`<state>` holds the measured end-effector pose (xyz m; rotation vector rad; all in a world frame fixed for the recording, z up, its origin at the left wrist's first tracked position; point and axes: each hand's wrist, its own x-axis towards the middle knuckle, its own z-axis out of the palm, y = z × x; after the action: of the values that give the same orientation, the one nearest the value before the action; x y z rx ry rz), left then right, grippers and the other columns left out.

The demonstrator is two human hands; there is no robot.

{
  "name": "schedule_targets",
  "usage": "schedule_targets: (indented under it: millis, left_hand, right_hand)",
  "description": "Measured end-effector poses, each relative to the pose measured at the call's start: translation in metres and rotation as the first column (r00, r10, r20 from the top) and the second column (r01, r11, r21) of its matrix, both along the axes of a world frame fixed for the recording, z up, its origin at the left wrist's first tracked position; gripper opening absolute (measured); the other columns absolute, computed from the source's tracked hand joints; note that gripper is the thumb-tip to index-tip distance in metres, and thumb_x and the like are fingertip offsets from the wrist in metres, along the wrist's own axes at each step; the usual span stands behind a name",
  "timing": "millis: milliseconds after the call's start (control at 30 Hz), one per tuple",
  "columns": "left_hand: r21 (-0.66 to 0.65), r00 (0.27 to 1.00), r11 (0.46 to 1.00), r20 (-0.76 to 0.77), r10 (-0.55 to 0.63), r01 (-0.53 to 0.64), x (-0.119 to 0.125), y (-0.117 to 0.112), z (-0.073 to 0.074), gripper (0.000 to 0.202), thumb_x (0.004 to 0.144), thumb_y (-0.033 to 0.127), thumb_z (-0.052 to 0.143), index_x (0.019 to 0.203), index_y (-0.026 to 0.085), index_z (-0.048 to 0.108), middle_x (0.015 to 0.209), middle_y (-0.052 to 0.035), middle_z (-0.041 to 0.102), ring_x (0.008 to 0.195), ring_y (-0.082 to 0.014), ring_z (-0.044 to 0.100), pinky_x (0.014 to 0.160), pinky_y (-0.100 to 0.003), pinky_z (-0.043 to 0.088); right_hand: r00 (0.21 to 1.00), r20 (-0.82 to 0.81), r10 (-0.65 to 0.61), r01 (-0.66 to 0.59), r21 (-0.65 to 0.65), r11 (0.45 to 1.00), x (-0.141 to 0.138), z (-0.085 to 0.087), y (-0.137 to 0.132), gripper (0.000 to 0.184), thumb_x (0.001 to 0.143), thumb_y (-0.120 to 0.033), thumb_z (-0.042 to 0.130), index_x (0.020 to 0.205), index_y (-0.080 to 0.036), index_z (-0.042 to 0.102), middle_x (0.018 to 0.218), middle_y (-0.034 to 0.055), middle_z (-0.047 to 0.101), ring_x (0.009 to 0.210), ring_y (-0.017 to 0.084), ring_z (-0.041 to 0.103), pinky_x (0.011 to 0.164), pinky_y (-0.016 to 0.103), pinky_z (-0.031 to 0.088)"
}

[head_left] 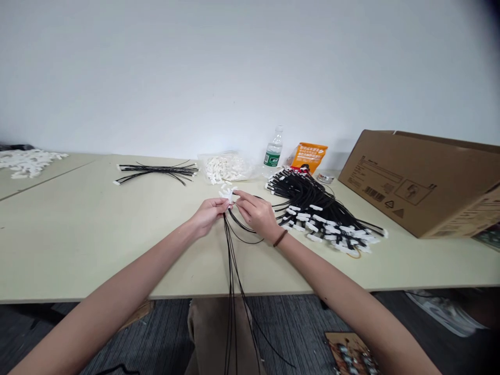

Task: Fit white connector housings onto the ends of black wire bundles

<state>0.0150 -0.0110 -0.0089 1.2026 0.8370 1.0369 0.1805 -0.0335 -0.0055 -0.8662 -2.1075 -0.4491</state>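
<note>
My left hand (pixel 211 214) pinches a small white plastic connector (pixel 225 194) above the middle of the table. Close against it, my right hand (pixel 255 212) has its thumb and fingertips together on a thin black wire (pixel 242 232) at the connector. Several black wires (pixel 231 265) hang from below my left hand, over the table's front edge and down past my lap. Others curve behind my right hand toward a big pile of black wires with white connectors (pixel 312 200). The exact contact between wire and connector is too small to make out.
A clear bag of white connectors (pixel 225 167) lies behind my hands, near a water bottle (pixel 274 150) and an orange packet (pixel 310 156). A bundle of black wires (pixel 158 170) is at back left, white pieces (pixel 29 161) farther left. A cardboard box (pixel 422 182) stands right.
</note>
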Motion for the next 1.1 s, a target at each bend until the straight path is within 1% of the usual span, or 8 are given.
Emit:
schedule_targets:
  millis: [167,367,567,767,933,1100]
  left_hand:
    - [-0.007,1.0,1.0,0.004,-0.008,0.008,-0.0002,0.0005,-0.0016,0.025,0.059,0.036,0.072,0.07,0.014,0.065,0.077,-0.0034,0.062,0.07,-0.011,0.049,0.069,-0.025,0.035]
    - [-0.009,1.0,1.0,-0.007,0.006,-0.006,0.0003,-0.0013,0.0,0.026,0.059,0.036,0.072,0.069,0.014,0.065,0.078,-0.005,0.063,0.071,-0.012,0.05,0.069,-0.026,0.035]
    - [-0.009,1.0,1.0,-0.001,0.012,-0.012,0.0015,-0.003,0.0005,0.024,0.058,0.035,0.073,0.069,0.014,0.066,0.076,-0.0038,0.062,0.07,-0.0112,0.049,0.069,-0.025,0.035]
    - [0.017,1.0,1.0,-0.001,0.01,-0.01,0.0017,-0.0033,-0.0022,0.025,0.059,0.037,0.072,0.068,0.014,0.066,0.074,-0.003,0.061,0.069,-0.0109,0.049,0.069,-0.025,0.034]
    - [0.066,0.998,0.997,-0.028,0.052,-0.05,0.0019,-0.0037,-0.0025,0.026,0.059,0.038,0.072,0.068,0.014,0.066,0.073,-0.0035,0.062,0.067,-0.0113,0.048,0.067,-0.026,0.033]
    - [0.074,0.997,0.996,-0.043,0.06,-0.057,0.0023,-0.0035,-0.002,0.027,0.058,0.039,0.072,0.067,0.014,0.067,0.071,-0.0029,0.062,0.066,-0.0107,0.047,0.066,-0.025,0.032]
  right_hand:
    - [1.0,-0.007,-0.014,0.014,0.012,1.0,-0.0014,0.0004,-0.0011,0.021,0.089,-0.018,0.042,0.079,-0.018,0.061,0.117,0.0054,0.06,0.092,0.015,0.063,0.079,0.028,0.051]
    - [0.999,-0.042,0.008,-0.008,-0.005,1.0,-0.0022,-0.0018,-0.0001,0.022,0.089,-0.016,0.041,0.081,-0.018,0.061,0.117,0.0064,0.06,0.096,0.015,0.062,0.082,0.028,0.05]
    - [0.996,-0.083,0.027,-0.028,-0.013,1.0,-0.0026,-0.0053,0.0018,0.02,0.088,-0.016,0.043,0.083,-0.019,0.062,0.117,0.007,0.06,0.093,0.015,0.062,0.082,0.028,0.05]
    - [0.995,-0.093,0.044,-0.044,-0.002,0.999,-0.0034,-0.006,0.0019,0.021,0.088,-0.016,0.042,0.082,-0.018,0.062,0.114,0.0066,0.061,0.093,0.015,0.062,0.081,0.028,0.05]
    - [0.995,-0.094,0.037,-0.04,-0.024,0.999,-0.0039,-0.0064,0.0015,0.021,0.088,-0.016,0.041,0.083,-0.019,0.061,0.115,0.0056,0.061,0.094,0.015,0.062,0.082,0.027,0.049]
    - [0.995,-0.095,0.035,-0.035,0.003,0.999,-0.0053,-0.0063,0.0009,0.02,0.088,-0.015,0.042,0.08,-0.018,0.06,0.114,0.0049,0.061,0.092,0.014,0.062,0.08,0.027,0.049]
